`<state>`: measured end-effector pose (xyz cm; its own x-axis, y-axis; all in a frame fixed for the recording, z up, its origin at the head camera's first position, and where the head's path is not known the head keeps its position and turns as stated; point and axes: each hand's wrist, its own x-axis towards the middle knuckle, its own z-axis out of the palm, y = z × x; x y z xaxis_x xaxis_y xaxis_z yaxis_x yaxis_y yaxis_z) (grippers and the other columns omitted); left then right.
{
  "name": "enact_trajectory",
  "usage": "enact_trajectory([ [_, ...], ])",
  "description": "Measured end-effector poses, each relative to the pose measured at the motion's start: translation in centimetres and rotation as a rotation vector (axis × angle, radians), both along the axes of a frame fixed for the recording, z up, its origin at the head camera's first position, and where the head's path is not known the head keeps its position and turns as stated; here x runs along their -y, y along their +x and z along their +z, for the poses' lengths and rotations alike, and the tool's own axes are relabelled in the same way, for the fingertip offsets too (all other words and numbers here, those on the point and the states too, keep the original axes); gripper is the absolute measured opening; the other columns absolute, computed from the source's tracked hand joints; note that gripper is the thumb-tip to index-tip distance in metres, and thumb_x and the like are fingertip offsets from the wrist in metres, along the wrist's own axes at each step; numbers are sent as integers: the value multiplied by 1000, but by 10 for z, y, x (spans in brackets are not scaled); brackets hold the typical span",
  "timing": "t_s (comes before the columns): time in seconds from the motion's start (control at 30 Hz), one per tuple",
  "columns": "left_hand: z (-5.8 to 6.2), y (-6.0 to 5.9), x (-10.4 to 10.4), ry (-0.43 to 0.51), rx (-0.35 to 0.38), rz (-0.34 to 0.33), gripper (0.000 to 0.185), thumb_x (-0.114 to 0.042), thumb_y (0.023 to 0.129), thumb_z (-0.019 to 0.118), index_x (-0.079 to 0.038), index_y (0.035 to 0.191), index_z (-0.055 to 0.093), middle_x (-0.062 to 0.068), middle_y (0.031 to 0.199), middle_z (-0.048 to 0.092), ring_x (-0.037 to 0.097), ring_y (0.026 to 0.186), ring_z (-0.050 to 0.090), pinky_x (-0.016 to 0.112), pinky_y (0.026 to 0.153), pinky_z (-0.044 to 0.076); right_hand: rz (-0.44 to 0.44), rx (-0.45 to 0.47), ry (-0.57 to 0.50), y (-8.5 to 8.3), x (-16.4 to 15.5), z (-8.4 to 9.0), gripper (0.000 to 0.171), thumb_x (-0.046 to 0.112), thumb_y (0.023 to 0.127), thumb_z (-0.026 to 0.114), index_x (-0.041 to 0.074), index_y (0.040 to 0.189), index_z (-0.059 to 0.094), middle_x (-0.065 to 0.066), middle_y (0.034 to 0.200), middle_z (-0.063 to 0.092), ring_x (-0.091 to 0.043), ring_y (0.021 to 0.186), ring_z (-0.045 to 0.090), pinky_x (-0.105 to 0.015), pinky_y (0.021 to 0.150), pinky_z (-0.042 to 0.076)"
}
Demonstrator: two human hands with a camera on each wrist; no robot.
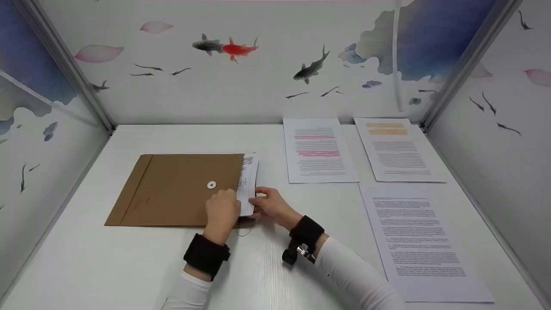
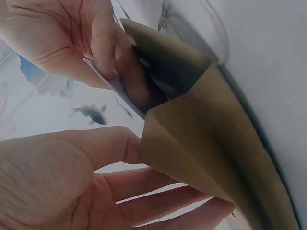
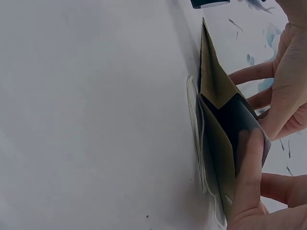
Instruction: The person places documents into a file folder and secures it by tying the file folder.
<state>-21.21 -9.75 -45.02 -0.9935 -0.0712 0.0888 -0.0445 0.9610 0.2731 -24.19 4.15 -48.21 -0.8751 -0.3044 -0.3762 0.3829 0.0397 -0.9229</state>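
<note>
A brown paper document envelope (image 1: 172, 189) with a white round button (image 1: 211, 184) lies on the table, its mouth toward the right. My left hand (image 1: 222, 209) pinches the upper panel beside the mouth; in the left wrist view its thumb (image 2: 112, 146) lies on one face and the other fingers reach behind. Printed white paper (image 1: 247, 187) sticks out of the mouth. My right hand (image 1: 272, 204) holds the paper's outer edge, some fingers inside the gaping pocket (image 3: 220, 129) in the right wrist view. The paper's inner end is hidden in the envelope.
A sheet with pink highlighting (image 1: 318, 150) and one with orange highlighting (image 1: 398, 150) lie at the back right. Another printed sheet (image 1: 426, 245) lies at the front right. A thin string (image 1: 244, 234) trails from the envelope onto the table. Patterned panels (image 1: 258, 94) enclose the table.
</note>
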Motion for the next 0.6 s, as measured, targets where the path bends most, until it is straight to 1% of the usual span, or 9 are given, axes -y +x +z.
enact_trajectory([
  [0.13, 0, -1, 0, -3, 2, 0, 16, -8, 90, 67, 5, 89, 75, 23, 88, 76, 40, 81, 75, 52, 65, 60, 19, 8, 5, -2, 3, 0, 46, -2, 99, 55, -5, 144, 48, 0, 79, 57, -5, 62, 58, -21, 61, 59],
  [0.23, 0, -1, 0, 3, 11, 0, 16, -8, 91, 66, 5, 88, 74, 23, 88, 76, 40, 82, 75, 53, 66, 60, 34, 2, 22, -3, 6, 0, 41, -2, 98, 54, -5, 139, 50, 1, 75, 52, -6, 61, 56, -20, 59, 57],
  [0.37, 0, 0, 0, 19, 11, 0, 16, -9, 91, 66, 5, 87, 74, 24, 89, 76, 41, 83, 75, 54, 67, 60, 54, -25, 79, -4, 9, 0, 35, 0, 98, 55, -4, 133, 54, 1, 75, 52, -7, 62, 55, -20, 57, 55],
  [0.43, 0, 0, 0, 21, -2, -3, 16, -9, 90, 66, 5, 86, 74, 24, 88, 76, 42, 82, 75, 54, 67, 60, 64, -47, 110, -5, 10, 0, 32, 0, 98, 56, -3, 129, 56, 1, 75, 53, -7, 62, 56, -19, 57, 55],
  [0.53, 1, 1, 1, 16, -16, -11, 15, -8, 89, 66, 5, 84, 73, 24, 88, 76, 42, 81, 75, 53, 66, 60, 80, -66, 121, -6, 13, 0, 25, 0, 97, 56, -4, 122, 58, 1, 78, 54, -7, 64, 57, -20, 59, 54],
  [0.6, 1, 2, 1, 10, -25, -15, 15, -8, 89, 67, 4, 83, 72, 23, 87, 75, 41, 80, 75, 52, 65, 60, 89, -77, 117, -6, 15, 0, 23, 0, 97, 55, -4, 119, 59, 1, 79, 56, -7, 66, 58, -20, 60, 54],
])
